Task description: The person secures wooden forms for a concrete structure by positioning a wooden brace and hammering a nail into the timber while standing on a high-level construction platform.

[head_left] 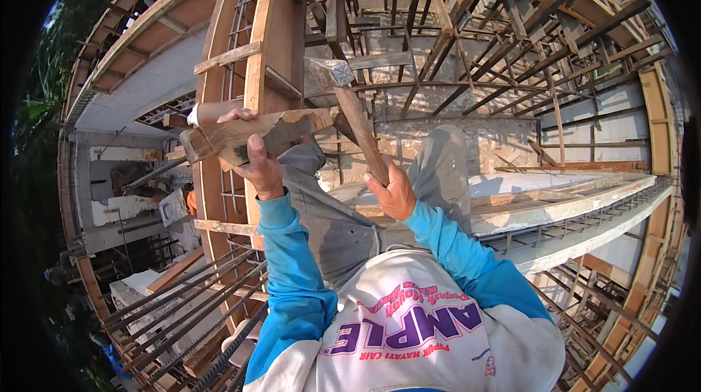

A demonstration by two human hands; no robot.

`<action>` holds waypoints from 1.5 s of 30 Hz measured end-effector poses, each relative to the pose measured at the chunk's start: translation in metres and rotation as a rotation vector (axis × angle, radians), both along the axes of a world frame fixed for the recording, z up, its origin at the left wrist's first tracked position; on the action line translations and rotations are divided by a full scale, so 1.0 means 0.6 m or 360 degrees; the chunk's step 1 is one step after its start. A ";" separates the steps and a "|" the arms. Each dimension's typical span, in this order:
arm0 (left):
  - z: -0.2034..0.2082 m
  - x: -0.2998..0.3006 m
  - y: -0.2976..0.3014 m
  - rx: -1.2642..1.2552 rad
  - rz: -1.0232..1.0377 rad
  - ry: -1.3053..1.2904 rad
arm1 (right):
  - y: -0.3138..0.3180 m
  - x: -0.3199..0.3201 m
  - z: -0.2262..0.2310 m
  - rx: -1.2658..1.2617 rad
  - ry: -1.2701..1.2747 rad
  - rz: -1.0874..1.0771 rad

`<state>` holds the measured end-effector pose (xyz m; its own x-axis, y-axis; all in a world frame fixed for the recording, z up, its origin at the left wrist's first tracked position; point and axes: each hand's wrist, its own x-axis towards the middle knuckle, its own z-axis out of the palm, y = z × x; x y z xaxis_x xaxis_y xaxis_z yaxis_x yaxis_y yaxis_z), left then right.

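My left hand [260,167] is closed around a short, rough piece of wooden board [281,131], its fingers over the far edge and the thumb on the near side. The board's right end is splintered and uneven. A hammer [358,120] is in my right hand [395,193], gripped low on its wooden handle. Its metal head [332,73] points up and away, beyond the board's right end. The handle crosses just right of that end; whether they touch I cannot tell. A pale cylindrical object [212,112] shows behind the board, partly hidden.
Wooden beam formwork [281,41] with a rebar cage [244,9] inside runs away from me. Several loose rebar rods [182,312] lie at lower left. Timber props [504,49] stand below at the far right. A concrete-edged beam [584,206] with rebar extends right. Open drops lie between beams.
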<state>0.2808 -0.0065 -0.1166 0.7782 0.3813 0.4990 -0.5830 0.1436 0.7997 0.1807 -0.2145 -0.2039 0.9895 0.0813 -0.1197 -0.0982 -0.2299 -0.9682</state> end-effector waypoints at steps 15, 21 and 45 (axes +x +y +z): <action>-0.090 -0.069 0.009 -0.0166 0.0119 0.0317 | 0.035 -0.023 -0.030 -0.0176 0.0370 0.0328; 0.031 -0.081 -0.034 -0.0226 0.0076 0.0177 | -0.029 0.053 0.010 0.0003 0.0097 0.0079; -0.003 -0.015 -0.031 0.0007 0.0037 0.0020 | -0.034 0.027 0.026 0.0097 0.0015 0.0011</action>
